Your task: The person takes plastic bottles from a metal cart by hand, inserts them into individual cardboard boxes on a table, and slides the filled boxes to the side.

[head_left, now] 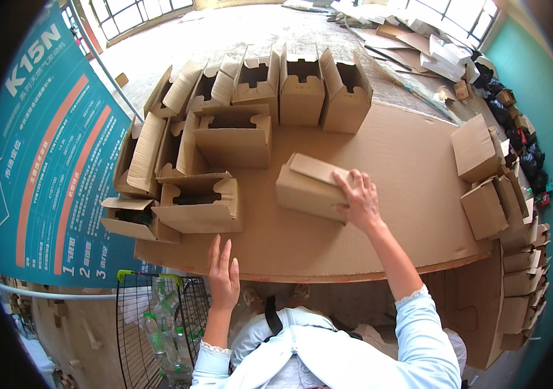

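A brown cardboard box (309, 189) lies on its side in the middle of the cardboard-covered table (419, 188). My right hand (362, 200) grips its right end, the fingers over the upper edge and the thumb lower on the side. At the near edge of the table is my left hand (224, 279), empty, with its fingers stretched out. It is nearest to an open box (208, 217) at the left front. More open-topped cardboard boxes (302, 100) stand upright along the left and far sides, their flaps raised and their insides mostly dark.
Stacked cardboard boxes (483, 207) line the right side. A wire basket (135, 330) holding clear plastic bottles (167, 324) stands below the table's left front. A blue-green banner (49, 168) rises at the left. Flattened cardboard and scrap (412, 52) lie on the floor at the far right.
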The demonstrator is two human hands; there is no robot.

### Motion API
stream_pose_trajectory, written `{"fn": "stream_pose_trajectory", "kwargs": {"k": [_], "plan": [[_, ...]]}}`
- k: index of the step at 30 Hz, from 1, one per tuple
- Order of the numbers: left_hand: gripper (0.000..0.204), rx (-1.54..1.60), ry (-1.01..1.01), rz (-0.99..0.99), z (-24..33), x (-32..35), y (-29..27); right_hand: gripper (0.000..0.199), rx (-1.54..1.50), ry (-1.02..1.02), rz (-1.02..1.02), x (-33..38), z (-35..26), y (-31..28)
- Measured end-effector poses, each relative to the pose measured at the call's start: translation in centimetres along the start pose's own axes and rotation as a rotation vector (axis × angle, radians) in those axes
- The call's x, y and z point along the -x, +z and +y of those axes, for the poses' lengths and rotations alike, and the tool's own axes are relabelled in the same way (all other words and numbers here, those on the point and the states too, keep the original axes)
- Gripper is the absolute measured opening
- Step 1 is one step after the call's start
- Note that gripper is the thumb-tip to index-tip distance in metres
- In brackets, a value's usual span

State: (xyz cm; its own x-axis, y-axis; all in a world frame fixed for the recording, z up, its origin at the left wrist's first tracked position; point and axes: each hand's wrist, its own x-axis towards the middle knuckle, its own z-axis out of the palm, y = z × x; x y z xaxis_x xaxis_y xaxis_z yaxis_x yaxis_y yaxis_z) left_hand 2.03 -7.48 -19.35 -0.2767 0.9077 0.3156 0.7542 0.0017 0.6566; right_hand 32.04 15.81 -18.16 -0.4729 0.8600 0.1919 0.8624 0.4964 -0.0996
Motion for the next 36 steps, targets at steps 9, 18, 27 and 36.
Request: {"fn": "stream_pose_trajectory", "kwargs": {"k": [9, 18, 27, 36], "plan": [[0.039, 0.004, -0.095, -0.074, 1.1, 1.7, 0.1, 0.085, -0.012, 0.036, 0.057, -14.0, 3.6, 3.9], [0.033, -0.048, -0.128, -0.127, 1.3, 2.0, 0.8, 0.077, 0.014, -0.004, 0.007, -17.7, 5.8, 5.5], [0.034, 0.018, 0.113, -0.395, 6.5, -1.2, 8.2, 0.082, 0.104, -0.041, 0.481, -8.7, 16.1, -0.2], [0.036, 0.001, 0.128, -0.475, 7.8, -1.9, 11.5, 0.096, 0.416, 1.19, 0.118, 20.1, 45.8, -12.6]]}}
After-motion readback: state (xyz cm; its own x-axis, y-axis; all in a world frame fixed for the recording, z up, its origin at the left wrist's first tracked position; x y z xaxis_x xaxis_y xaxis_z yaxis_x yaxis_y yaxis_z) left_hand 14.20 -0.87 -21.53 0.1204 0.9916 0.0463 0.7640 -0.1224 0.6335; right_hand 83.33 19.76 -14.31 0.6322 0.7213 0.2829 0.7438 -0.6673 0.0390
